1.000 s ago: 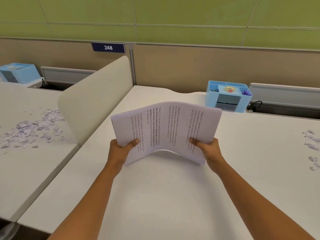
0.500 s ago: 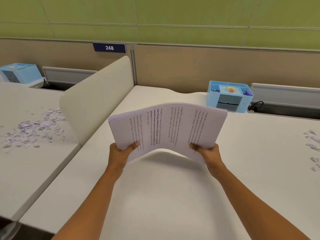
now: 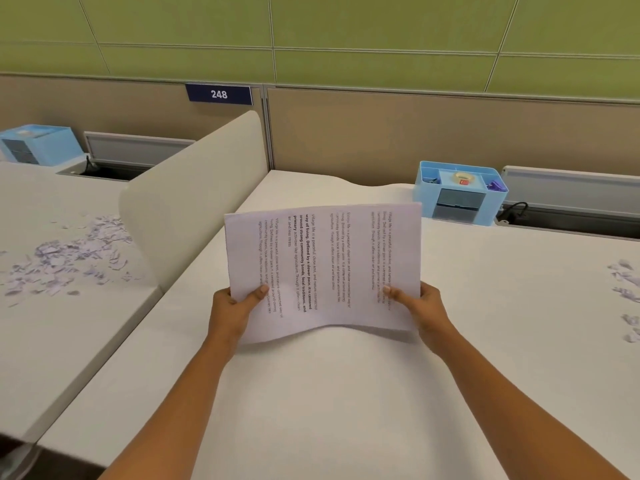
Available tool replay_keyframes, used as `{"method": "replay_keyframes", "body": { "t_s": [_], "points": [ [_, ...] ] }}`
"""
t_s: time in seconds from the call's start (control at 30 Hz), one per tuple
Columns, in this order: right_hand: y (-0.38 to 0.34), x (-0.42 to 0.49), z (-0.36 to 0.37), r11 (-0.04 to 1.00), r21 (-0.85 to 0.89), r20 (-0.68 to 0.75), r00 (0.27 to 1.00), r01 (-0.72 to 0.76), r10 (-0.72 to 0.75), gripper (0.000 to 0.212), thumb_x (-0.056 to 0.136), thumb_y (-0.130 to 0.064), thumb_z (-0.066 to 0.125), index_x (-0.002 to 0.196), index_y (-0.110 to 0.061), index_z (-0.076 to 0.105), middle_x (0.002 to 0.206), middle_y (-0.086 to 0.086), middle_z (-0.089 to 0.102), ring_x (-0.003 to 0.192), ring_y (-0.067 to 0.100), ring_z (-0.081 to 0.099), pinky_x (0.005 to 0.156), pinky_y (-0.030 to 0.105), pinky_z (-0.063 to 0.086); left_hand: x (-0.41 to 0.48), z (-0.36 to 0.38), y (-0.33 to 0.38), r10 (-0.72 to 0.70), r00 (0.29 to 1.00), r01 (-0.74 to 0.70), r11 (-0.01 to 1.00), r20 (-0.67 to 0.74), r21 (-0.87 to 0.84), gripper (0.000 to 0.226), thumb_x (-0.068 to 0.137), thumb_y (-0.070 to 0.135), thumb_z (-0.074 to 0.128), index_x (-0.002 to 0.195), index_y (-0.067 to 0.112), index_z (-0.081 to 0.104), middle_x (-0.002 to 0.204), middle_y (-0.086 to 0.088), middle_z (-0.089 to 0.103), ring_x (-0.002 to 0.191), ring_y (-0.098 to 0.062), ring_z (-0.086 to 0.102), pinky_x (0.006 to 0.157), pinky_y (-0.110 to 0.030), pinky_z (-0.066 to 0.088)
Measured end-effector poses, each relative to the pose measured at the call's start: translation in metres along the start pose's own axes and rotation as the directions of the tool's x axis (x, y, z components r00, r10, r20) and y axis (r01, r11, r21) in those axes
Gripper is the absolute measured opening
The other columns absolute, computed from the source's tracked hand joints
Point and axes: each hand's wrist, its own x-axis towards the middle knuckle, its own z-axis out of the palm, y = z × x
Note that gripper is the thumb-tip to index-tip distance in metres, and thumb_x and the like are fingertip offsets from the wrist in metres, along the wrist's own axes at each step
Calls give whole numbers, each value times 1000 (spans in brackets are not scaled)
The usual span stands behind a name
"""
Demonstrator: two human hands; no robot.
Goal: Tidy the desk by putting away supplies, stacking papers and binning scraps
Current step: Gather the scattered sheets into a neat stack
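Clearly both the left hand (image 3: 232,311) and the right hand (image 3: 421,306) pinch the near corners of the paper stack (image 3: 323,268) above the desk (image 3: 346,393), so loose sheets could slip apart if either thumb eases.

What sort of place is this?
Probably an open-plan office: white desks split by a low divider, a number plate 248 on the partition, a blue desk organiser and printed papers.

Paper stack (image 3: 322,271) hides fingers of left hand (image 3: 230,315), right hand (image 3: 424,306) — scraps (image 3: 626,292) cut by right edge.
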Motion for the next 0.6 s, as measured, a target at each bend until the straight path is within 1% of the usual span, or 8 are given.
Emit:
{"method": "replay_keyframes", "body": {
  "t_s": [0.13,0.2,0.23,0.33,0.4,0.47,0.53,0.6],
  "points": [
    [-8,5,-1,963,257,-75,992,-80,103,27,79,-16,69,105,-14,63,100,5,69,80,18,69,62,24,57,3,-2,3,-72,997,66,991,-42,-114,24,81,6,67,104,4,62,99,-9,66,80,-19,64,80,-34,52],
    [-9,6,13,931,340,-48,987,-130,155,17,82,-14,67,98,-16,62,100,4,68,74,14,71,59,20,56,2,1,3,-99,992,81,974,-75,-211,24,82,3,66,105,5,61,103,-10,64,80,-17,64,84,-36,50],
    [-9,6,25,922,360,-21,986,-146,165,15,85,-13,63,100,-16,61,100,4,67,73,14,70,59,19,55,2,5,3,-107,990,81,964,-90,-253,25,82,2,65,106,5,60,105,-10,64,81,-16,63,87,-37,49],
    [-11,6,74,918,349,41,982,-188,186,24,91,-10,56,115,-12,55,105,5,64,75,17,65,60,19,57,-2,19,0,-145,978,86,937,-153,-339,27,82,0,65,109,5,61,107,-11,63,81,-18,62,90,-38,48],
    [-11,1,108,925,314,53,976,-216,211,25,93,-6,52,118,-10,51,109,8,62,75,20,63,58,21,57,-4,28,-2,-209,955,114,913,-209,-391,24,83,1,65,105,7,61,103,-11,63,77,-18,61,78,-34,50],
    [-6,-4,134,931,287,25,973,-225,228,28,93,-2,51,120,-9,46,112,9,61,82,23,64,58,25,57,-3,34,-3,-281,923,145,887,-262,-439,21,84,4,65,103,8,61,97,-8,63,72,-16,60,67,-29,49],
    [-3,-7,151,941,255,-8,973,-220,230,32,91,1,50,120,-12,43,110,5,60,92,23,63,58,25,54,1,37,-3,-330,897,169,870,-293,-463,20,85,4,65,104,9,60,95,-5,62,71,-15,60,68,-30,48],
    [-2,-5,161,959,200,-31,977,-201,211,37,91,4,47,120,-17,43,110,4,61,97,22,62,57,24,53,6,37,-1,-350,892,184,859,-286,-477,21,85,3,64,106,9,61,97,-5,62,77,-20,61,74,-33,49]
  ]
}}
